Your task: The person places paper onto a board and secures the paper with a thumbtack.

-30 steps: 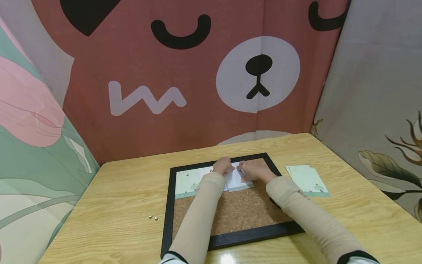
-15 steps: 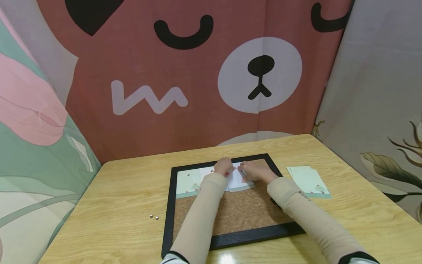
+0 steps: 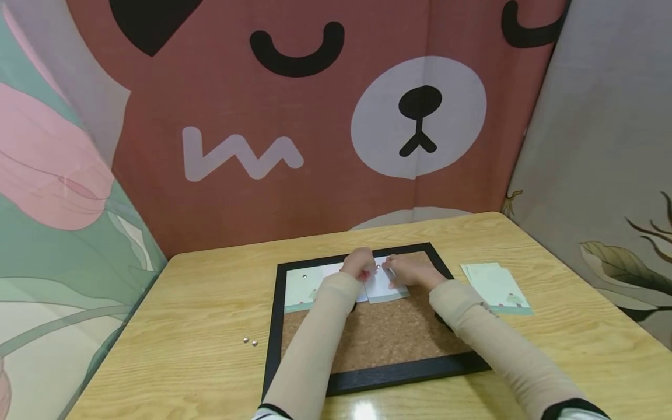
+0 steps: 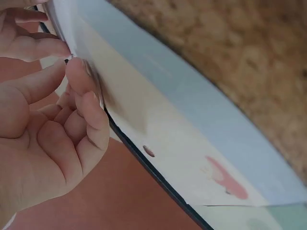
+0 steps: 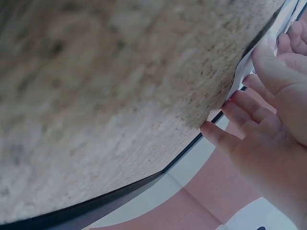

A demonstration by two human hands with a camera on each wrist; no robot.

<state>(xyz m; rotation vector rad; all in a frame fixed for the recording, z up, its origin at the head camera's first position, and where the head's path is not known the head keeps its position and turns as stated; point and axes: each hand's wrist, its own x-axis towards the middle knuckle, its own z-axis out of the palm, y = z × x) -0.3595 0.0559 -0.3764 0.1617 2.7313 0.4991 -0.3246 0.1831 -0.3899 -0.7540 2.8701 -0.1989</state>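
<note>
A black-framed cork board [image 3: 394,329] lies on the table. My left hand [image 3: 359,263] is over its upper middle, fingers curled, thumb and index tips meeting at a small silver thumbtack [image 3: 378,266]. The tack is on a white card [image 3: 385,290] with a bluish bottom strip. From the other side, my right hand [image 3: 412,271] lies on that card with extended fingers; in the right wrist view its thumb is on the paper and its fingers [image 5: 218,136] reach the board. A mint card [image 3: 298,294] at the left bears another tack [image 3: 304,276]. The left hand partly hides the middle card [image 4: 163,139].
Two loose thumbtacks [image 3: 250,341] lie on the wooden table [image 3: 210,303], left of the board. To its right is a small pile of mint cards [image 3: 496,284]. Printed curtains [image 3: 315,204] stand behind the table.
The view shifts slightly, so everything sits a little farther right. Both hands keep nearly the same places over the card and tack.
</note>
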